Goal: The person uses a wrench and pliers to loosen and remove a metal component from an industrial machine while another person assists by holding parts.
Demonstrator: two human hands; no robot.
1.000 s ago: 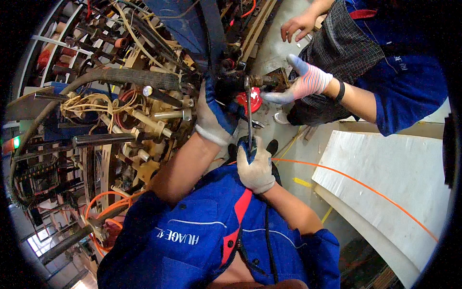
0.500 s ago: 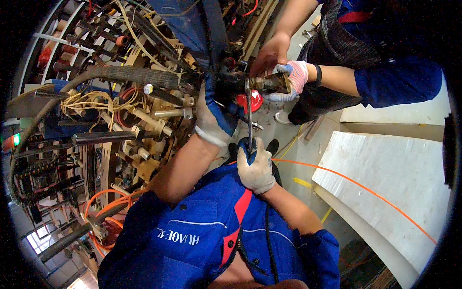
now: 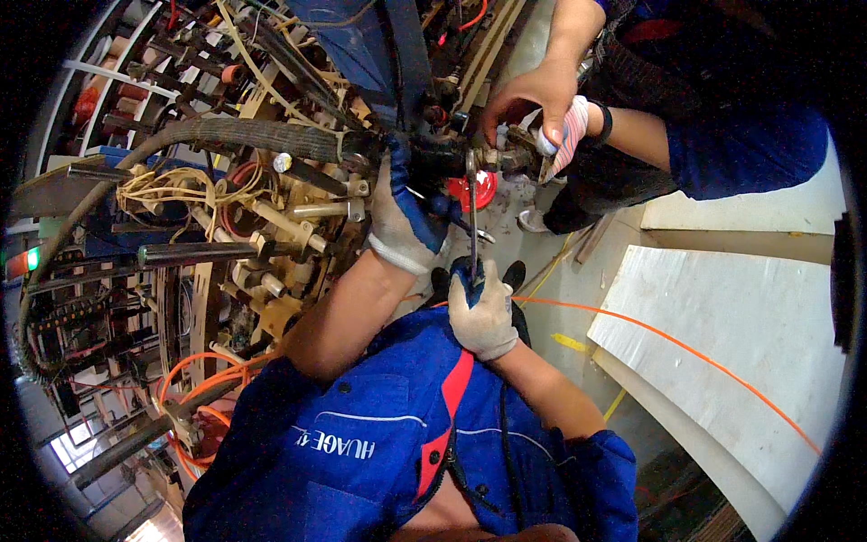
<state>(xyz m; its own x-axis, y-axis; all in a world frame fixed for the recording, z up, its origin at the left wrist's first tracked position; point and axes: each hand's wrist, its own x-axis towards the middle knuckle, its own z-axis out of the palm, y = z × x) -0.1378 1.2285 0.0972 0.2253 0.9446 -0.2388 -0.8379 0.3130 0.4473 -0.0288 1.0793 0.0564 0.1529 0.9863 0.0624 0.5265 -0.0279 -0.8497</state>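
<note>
My right hand (image 3: 483,316), in a pale glove with blue-coated fingers, is closed round the lower end of a long metal wrench (image 3: 473,212). The wrench stands nearly straight away from me, its far end against a metal fitting (image 3: 492,161). Left of it, my gloved left hand (image 3: 397,221) wraps round a dark pipe joint (image 3: 433,155) at the end of a thick ribbed hose (image 3: 244,138); its fingertips are partly hidden. Across from me, a co-worker's bare hand (image 3: 539,98) and striped gloved hand (image 3: 571,135) are at the outer end of the fitting.
Machinery with rods, brackets and bundled wires (image 3: 163,191) fills the left side. A blue post (image 3: 357,54) rises beyond my left hand. A red round object (image 3: 474,190) lies under the wrench. An orange hose (image 3: 668,341) crosses a pale stacked panel (image 3: 722,325) at right.
The co-worker's bare hand has lifted and shifted right, its fingers now bent near the gloved hand. The wrench's far end has edged slightly right. My hands keep their holds.
</note>
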